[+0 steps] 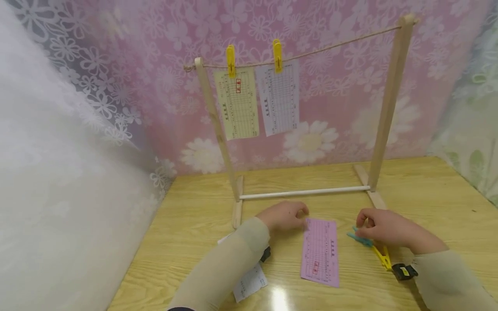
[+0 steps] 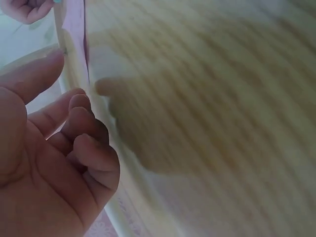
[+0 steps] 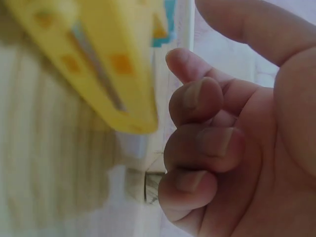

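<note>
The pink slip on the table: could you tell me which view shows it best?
The head view: the pink slip lies flat and whole between both hands. The left wrist view catches only its blurred edge; the right wrist view shows none.

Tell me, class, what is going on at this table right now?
A person sits at a wooden table before a small drying rack whose string holds a yellow slip and a white slip, each under a yellow peg. The left hand touches the top edge of a pink slip lying flat. The right hand reaches over a teal clothespin and a yellow clothespin on the table.
</note>
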